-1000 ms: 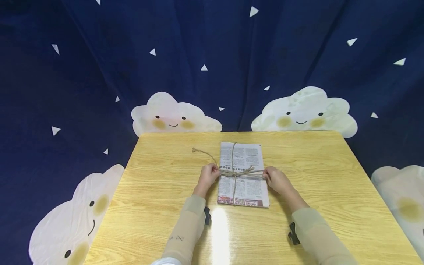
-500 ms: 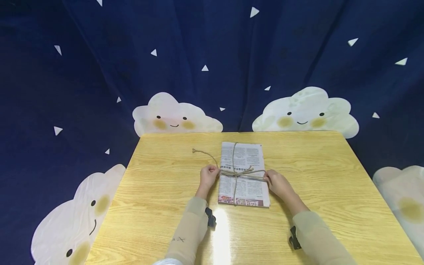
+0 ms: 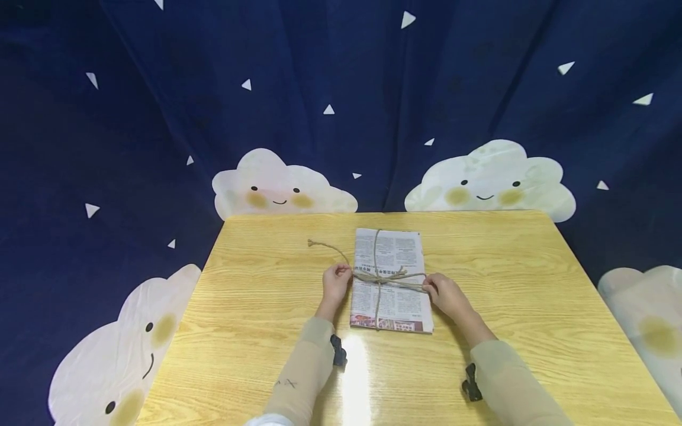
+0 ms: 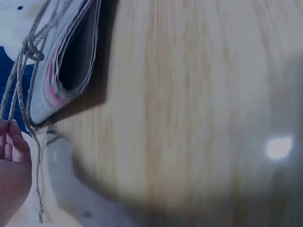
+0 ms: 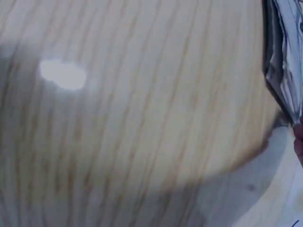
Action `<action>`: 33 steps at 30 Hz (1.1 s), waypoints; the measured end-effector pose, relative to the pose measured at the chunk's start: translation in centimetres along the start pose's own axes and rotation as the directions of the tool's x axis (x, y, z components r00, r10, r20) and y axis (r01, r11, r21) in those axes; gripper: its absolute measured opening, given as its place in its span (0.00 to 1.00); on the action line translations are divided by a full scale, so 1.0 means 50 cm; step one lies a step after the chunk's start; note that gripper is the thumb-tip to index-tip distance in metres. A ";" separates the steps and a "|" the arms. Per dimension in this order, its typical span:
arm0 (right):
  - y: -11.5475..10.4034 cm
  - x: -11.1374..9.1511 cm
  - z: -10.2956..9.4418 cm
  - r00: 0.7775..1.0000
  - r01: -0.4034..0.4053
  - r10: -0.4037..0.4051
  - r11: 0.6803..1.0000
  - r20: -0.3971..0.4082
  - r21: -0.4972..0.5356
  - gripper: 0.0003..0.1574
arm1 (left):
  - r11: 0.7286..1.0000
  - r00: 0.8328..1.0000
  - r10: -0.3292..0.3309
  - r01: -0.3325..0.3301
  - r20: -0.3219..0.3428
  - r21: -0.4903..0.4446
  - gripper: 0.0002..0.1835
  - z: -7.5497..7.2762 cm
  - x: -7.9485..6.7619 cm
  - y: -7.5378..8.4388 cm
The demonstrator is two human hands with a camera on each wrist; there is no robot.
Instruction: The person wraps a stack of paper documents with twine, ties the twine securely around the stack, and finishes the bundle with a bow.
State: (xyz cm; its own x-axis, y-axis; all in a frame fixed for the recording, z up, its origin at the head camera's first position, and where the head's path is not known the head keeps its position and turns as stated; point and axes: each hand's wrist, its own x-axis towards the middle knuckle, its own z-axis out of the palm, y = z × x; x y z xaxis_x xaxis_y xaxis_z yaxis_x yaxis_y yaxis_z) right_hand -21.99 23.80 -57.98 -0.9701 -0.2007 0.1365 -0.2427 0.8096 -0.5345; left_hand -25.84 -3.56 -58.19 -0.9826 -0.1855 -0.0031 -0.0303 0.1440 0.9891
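A folded stack of newspaper [image 3: 396, 251] lies on the wooden table, bound crosswise with brown twine [image 3: 376, 251]. Where the strands cross, a knot [image 3: 380, 280] with loops sits on the top sheet. At the stack's left edge my left hand [image 3: 335, 285] pinches twine between thumb and fingers; a loose tail [image 3: 330, 245] with a knotted end trails beyond it. By the right edge my right hand [image 3: 446, 293] pinches twine strands. The left wrist view shows the knot [image 4: 33, 51] and the newspaper's folded edge [image 4: 78, 52]. Only fingertips [image 5: 299, 139] of the right hand show in the right wrist view.
The wooden table [image 3: 266, 296] extends around the stack on all sides. Behind it hangs a dark blue curtain [image 3: 298, 71] with white cloud shapes [image 3: 282, 183]. A black strap clip shows on each forearm, such as the left clip [image 3: 338, 350].
Both hands keep their hold on the twine at the two sides of the stack. The loops look slightly more spread at the right, and the right hand sits marginally lower than a second ago.
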 end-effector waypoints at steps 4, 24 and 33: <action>-0.008 0.010 0.004 0.999 -0.039 0.043 0.990 -0.028 0.134 0.05 | 0.989 0.990 0.131 -0.134 0.053 0.065 0.04 -0.005 0.011 0.006; -0.027 0.059 0.014 0.968 -0.223 0.250 0.896 -0.022 0.383 0.14 | 0.778 0.882 0.242 -0.425 0.404 0.462 0.11 -0.040 0.032 0.003; -0.021 0.045 0.020 0.961 -0.244 0.276 0.890 -0.028 0.385 0.14 | 0.737 0.821 0.207 -0.488 0.532 0.468 0.17 -0.091 0.021 -0.006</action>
State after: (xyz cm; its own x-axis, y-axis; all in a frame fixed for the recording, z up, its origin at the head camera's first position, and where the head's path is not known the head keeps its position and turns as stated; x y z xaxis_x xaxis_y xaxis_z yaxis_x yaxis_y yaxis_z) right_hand -23.94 21.94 -57.97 -0.9989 0.0462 0.0073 0.0197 0.5575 -0.8299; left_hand -26.06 -8.21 -57.81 -0.9107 0.3941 0.1241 0.3720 0.6513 0.6614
